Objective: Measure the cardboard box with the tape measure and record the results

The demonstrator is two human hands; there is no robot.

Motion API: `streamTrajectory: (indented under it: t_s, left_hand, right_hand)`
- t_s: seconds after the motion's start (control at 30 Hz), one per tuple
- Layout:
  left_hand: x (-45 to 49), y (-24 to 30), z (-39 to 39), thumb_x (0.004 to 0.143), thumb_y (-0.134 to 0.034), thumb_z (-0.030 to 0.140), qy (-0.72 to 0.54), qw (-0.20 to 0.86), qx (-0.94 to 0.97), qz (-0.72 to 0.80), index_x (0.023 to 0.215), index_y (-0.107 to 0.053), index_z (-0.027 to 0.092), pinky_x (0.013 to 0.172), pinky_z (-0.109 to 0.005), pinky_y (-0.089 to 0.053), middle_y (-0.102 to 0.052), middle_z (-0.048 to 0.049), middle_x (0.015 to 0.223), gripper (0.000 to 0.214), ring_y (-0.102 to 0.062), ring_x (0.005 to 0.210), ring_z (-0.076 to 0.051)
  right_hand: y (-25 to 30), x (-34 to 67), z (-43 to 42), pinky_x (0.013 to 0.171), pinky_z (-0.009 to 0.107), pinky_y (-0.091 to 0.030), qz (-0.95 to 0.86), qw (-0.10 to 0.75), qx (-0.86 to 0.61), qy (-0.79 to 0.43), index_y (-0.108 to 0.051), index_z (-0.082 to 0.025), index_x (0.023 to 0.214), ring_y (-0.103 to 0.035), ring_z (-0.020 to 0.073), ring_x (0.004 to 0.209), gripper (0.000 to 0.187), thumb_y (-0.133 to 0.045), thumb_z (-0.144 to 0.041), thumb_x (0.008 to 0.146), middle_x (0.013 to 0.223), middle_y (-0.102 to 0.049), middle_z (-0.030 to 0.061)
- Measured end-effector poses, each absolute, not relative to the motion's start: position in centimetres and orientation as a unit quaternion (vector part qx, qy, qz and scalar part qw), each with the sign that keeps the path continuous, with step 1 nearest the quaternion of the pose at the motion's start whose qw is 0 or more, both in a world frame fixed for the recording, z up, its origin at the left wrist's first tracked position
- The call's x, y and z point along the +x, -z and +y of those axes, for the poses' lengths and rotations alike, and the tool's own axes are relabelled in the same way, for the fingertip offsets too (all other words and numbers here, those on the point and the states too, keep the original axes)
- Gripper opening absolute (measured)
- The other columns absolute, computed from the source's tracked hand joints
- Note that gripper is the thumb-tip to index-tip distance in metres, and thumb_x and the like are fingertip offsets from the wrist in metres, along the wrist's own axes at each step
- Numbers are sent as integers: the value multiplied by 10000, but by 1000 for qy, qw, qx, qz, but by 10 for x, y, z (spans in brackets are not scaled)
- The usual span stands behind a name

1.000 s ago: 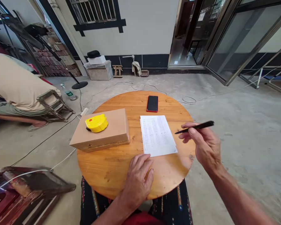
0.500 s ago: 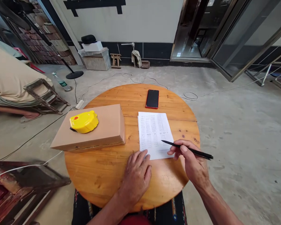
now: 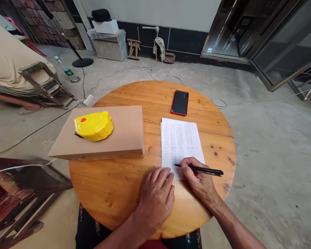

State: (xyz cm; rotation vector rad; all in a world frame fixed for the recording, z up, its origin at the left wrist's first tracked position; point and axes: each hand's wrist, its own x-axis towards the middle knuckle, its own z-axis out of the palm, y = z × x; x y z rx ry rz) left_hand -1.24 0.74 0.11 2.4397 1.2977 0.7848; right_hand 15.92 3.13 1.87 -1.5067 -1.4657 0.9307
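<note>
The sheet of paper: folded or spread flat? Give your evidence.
Spread flat: the sheet of paper lies unfolded on the table, printed rows showing, left hand on its near corner.

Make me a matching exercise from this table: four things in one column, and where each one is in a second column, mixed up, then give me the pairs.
Things
1. tape measure
2. phone
3. pen
4. printed sheet

Places
A. gripped in the right hand, tip on the paper
B. on top of the cardboard box
C. near corner under the fingertips of the left hand
D. flat on the bare wood of the table, beyond the far edge of the paper

Pairs: 1-B, 2-D, 3-A, 4-C
</note>
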Motion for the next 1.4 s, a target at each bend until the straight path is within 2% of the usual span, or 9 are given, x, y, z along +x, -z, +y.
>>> streamTrajectory:
  t_s: [0.27, 0.7, 1.17, 1.4]
  left_hand:
    - [-12, -4, 10, 868, -491, 120, -260, 166, 833, 459, 1173, -553, 150, 939, -462, -451, -627, -103, 1178, 312, -527, 1076, -270]
    - [-13, -5, 10, 896, -478, 140, -249, 182, 829, 466, 1169, -556, 146, 953, -457, -437, -605, -103, 1193, 284, -507, 1098, -263]
    - [-13, -5, 11, 896, -486, 145, -257, 190, 824, 467, 1157, -567, 159, 951, -445, -443, -613, -94, 1183, 274, -519, 1092, -256]
    - [-13, -4, 12, 891, -494, 142, -259, 190, 826, 464, 1154, -569, 146, 948, -449, -443, -615, -95, 1179, 274, -518, 1087, -262]
  right_hand:
    - [-11, 160, 27, 498, 237, -356, -619, 389, -592, -339, -590, -199, 795, -411, 111, 515, 200, -490, -295, 940, 591, -479, -46]
    - [-10, 157, 29, 614, 228, -414, -664, 374, -571, -305, -591, -201, 822, -515, 119, 636, 156, -507, -247, 946, 710, -583, -24]
    - [-8, 157, 30, 621, 221, -413, -669, 365, -575, -298, -600, -195, 825, -514, 113, 637, 154, -509, -236, 943, 712, -592, -24]
    - [-10, 159, 29, 569, 215, -382, -672, 362, -572, -301, -589, -193, 787, -472, 103, 587, 169, -516, -231, 934, 655, -543, -38]
